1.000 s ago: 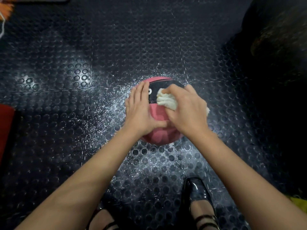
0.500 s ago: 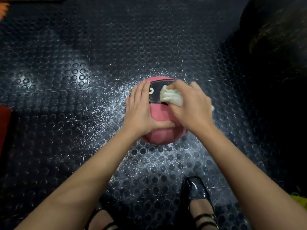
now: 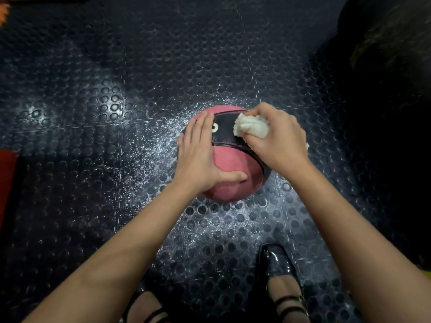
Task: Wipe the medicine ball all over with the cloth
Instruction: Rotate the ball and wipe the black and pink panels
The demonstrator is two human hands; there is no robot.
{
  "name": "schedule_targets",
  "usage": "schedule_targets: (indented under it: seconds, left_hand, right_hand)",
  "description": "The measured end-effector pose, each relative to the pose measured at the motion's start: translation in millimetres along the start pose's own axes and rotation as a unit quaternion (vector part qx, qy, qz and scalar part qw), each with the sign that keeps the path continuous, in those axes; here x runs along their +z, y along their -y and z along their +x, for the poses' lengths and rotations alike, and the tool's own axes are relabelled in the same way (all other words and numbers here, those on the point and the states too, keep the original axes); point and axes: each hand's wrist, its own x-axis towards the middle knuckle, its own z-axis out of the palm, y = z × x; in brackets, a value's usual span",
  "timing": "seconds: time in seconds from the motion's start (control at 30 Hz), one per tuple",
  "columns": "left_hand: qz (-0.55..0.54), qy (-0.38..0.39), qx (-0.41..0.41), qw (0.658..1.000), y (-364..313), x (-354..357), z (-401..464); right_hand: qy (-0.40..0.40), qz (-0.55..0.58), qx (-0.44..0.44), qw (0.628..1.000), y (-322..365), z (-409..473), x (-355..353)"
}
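The ball [image 3: 229, 170] sits on the studded black floor [image 3: 116, 66], ringed by a scatter of white specks, and the right hand [image 3: 278, 142] has carried the cloth [image 3: 250, 128] up and away from where it was a second ago: then the wad sat over the middle of the ball, close to the left fingertips, and now it is out on the far right part of the black band, with more of that band and its white marking showing between the two hands. So the stroke is travelling across the top toward the far side. The right fingers are curled round the bunched white cloth and press it onto the ball, a bit of fabric poking out past the knuckles. The left hand [image 3: 198, 157] has hardly budged; it lies flat and spread on the ball's left side, fingers straight, thumb hooked across the pink panel nearer the person, gripping nothing, just steadying. The ball itself looks to be in the same spot. My read is that the top band is getting its pass, but the near pink face, the sides and the whole underside against the floor have yet to come up, so the ball will probably need rolling under that left palm before this counts as wiped all over. A glossy black shoe [image 3: 275, 264] is planted just below the action.
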Motion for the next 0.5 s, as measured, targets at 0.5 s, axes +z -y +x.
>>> schedule_targets:
  seconds: [0.5]
  left_hand:
    - [0.052,0.005,-0.005,0.999,-12,2,4]
  right_hand:
    - [0.054,-0.081,-0.068,0.993,30,25,5]
